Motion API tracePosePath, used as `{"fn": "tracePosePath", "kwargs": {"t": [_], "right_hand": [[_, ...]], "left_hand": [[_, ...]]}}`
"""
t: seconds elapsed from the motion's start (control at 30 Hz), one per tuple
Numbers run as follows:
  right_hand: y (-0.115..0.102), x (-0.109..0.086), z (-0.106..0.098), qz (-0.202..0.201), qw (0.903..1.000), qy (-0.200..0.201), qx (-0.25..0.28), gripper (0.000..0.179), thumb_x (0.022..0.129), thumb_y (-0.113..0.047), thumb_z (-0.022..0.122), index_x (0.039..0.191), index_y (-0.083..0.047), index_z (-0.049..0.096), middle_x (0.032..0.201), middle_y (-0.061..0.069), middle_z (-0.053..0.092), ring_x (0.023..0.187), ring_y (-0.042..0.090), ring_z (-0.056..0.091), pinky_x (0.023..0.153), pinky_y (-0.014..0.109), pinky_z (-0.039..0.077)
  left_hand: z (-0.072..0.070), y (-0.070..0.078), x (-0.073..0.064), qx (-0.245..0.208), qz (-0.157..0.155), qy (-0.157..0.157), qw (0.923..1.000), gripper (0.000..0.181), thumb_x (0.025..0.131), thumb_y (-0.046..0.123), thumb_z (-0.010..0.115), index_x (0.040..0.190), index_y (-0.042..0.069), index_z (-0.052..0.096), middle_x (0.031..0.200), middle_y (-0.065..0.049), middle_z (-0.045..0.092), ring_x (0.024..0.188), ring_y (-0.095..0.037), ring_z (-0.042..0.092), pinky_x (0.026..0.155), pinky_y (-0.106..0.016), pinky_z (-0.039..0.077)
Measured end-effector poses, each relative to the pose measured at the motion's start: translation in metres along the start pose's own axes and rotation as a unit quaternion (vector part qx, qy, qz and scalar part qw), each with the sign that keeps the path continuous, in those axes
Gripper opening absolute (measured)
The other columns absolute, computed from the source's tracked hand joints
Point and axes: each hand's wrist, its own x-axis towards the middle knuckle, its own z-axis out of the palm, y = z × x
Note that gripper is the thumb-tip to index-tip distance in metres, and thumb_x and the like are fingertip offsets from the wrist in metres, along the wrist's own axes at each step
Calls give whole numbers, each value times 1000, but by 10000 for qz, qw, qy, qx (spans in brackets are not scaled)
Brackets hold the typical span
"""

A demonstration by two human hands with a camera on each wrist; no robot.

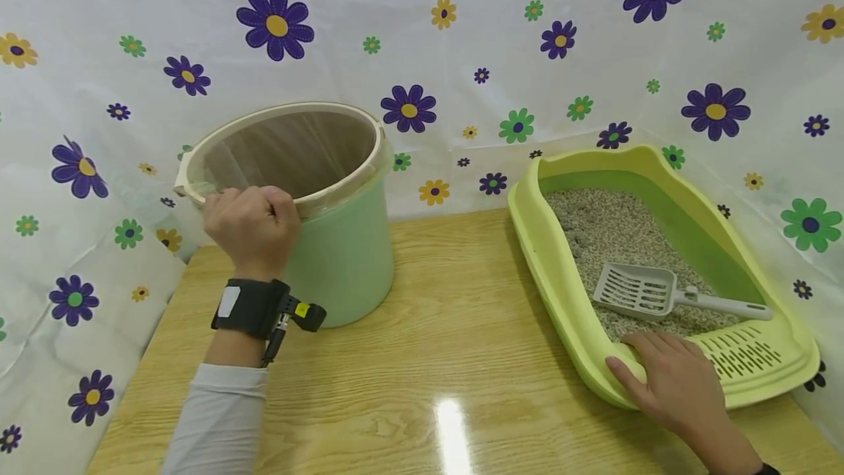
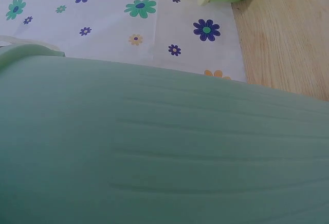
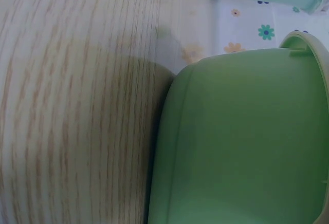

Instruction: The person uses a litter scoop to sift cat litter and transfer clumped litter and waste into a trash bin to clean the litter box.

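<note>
At the left stands a mint-green trash bin (image 1: 343, 255) with a cream rim ring and a clear bag lining its mouth. My left hand (image 1: 252, 224) grips the near side of that rim, knuckles up; the bin's ribbed wall fills most of the left wrist view. A yellow-green litter box (image 1: 554, 277) sits at the right. Over its near rim lies my right hand (image 1: 682, 380), holding the edge with the thumb toward the outside and fingertips on the inner side. Grey-brown litter (image 1: 606, 215) covers the box's floor. On the litter rests a grey slotted litter scoop (image 1: 636, 290), its handle pointing right.
Both containers stand on a wood-grain table (image 1: 395, 380), with bare wood between them. A white flowered sheet (image 1: 448, 57) hangs behind and along both sides. At the litter box's near end is a slotted ledge (image 1: 738, 350).
</note>
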Motion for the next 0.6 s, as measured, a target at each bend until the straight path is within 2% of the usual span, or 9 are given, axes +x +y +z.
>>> {"fn": "tracePosePath", "kwargs": {"t": [0.6], "right_hand": [[2, 0, 0, -60, 9999, 115, 33, 50, 97, -55, 59, 105, -8, 71, 98, 11, 76, 90, 38, 71, 79, 56, 54]], "left_hand": [[6, 13, -2, -61, 44, -69, 9999, 52, 92, 23, 39, 48, -4, 46, 43, -19, 40, 47, -38, 40, 62, -48, 33]]}}
